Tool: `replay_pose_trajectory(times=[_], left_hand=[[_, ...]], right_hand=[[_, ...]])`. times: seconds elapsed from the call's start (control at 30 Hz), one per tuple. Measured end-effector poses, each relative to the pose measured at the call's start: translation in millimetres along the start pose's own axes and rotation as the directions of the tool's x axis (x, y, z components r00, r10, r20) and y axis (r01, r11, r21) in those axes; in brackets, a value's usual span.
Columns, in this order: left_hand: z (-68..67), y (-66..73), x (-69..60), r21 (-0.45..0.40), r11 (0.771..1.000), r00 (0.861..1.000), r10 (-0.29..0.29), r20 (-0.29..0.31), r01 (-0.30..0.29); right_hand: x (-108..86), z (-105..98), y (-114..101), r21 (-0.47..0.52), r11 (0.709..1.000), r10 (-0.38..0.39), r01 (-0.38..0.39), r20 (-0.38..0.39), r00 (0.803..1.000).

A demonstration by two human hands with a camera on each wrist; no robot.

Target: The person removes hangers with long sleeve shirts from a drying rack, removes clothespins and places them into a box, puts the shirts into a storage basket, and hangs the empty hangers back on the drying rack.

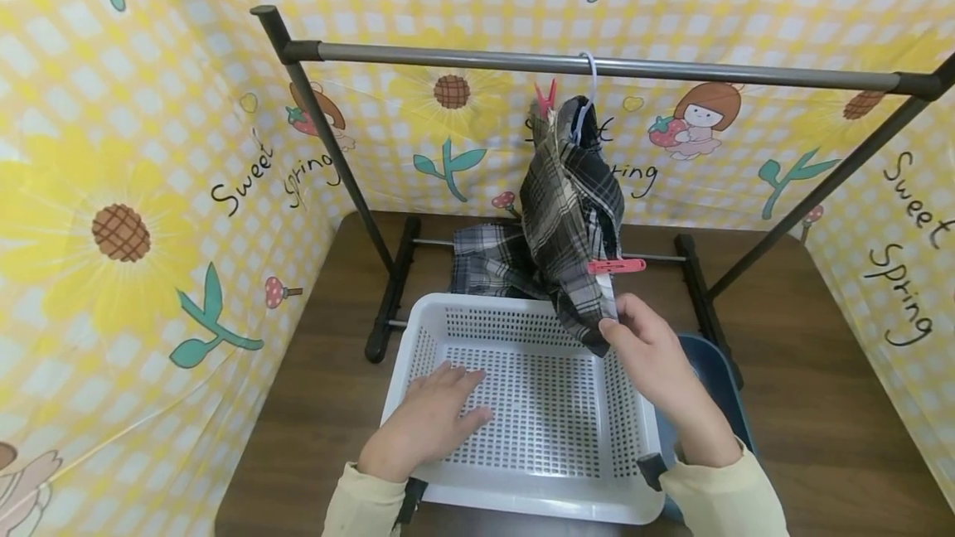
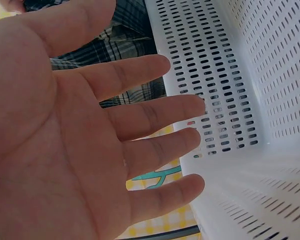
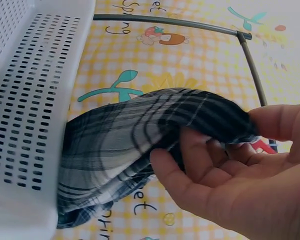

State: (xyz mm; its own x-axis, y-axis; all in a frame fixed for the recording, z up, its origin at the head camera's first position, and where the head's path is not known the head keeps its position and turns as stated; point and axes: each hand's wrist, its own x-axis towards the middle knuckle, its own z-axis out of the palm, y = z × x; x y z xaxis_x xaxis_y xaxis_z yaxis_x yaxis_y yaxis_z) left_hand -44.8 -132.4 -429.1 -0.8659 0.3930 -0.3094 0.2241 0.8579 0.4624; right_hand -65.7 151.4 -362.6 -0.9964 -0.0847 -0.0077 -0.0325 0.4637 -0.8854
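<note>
A dark plaid garment (image 1: 555, 205) hangs bunched from a white hanger (image 1: 593, 77) on the rack's rail. One pink clothespin (image 1: 547, 95) is near its top, and another pink clothespin (image 1: 616, 266) sits on its lower edge. Just below that second pin, my right hand (image 1: 652, 355) pinches the hanging edge of the garment; in the right wrist view the thumb and fingers grip the plaid cloth (image 3: 140, 130). My left hand (image 1: 433, 421), fingers spread and straight, is over the left side of the white basket (image 1: 522, 491) and holds nothing.
A metal garment rack (image 1: 462, 58) with black feet stands on the brown table (image 1: 813, 404). More plaid cloth (image 1: 488, 259) lies behind the basket. A dark blue bin (image 1: 712, 363) is partly hidden by the right arm. Yellow checked fabric (image 1: 149, 147) encloses the sides and back.
</note>
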Motion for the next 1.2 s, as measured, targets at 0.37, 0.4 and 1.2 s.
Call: replay_pose_trajectory(times=[0.37,0.4,1.2], left_hand=[[-1.4,-1.7,1.2,0.004,1.0,1.0,0.001,0.003,-0.002],[-1.5,-1.6,1.3,0.004,1.0,1.0,0.001,0.004,-0.001],[1.0,-3.2,1.7,0.008,1.0,1.0,0.025,0.018,-0.026]], right_hand=[[4.3,-1.7,11.4,0.199,0.98,0.02,-0.025,0.031,0.999],[4.2,-1.7,12.8,0.218,0.976,0.005,-0.014,0.041,0.999],[-3.5,-5.2,9.5,0.412,0.911,0.073,0.02,-0.21,0.975]])
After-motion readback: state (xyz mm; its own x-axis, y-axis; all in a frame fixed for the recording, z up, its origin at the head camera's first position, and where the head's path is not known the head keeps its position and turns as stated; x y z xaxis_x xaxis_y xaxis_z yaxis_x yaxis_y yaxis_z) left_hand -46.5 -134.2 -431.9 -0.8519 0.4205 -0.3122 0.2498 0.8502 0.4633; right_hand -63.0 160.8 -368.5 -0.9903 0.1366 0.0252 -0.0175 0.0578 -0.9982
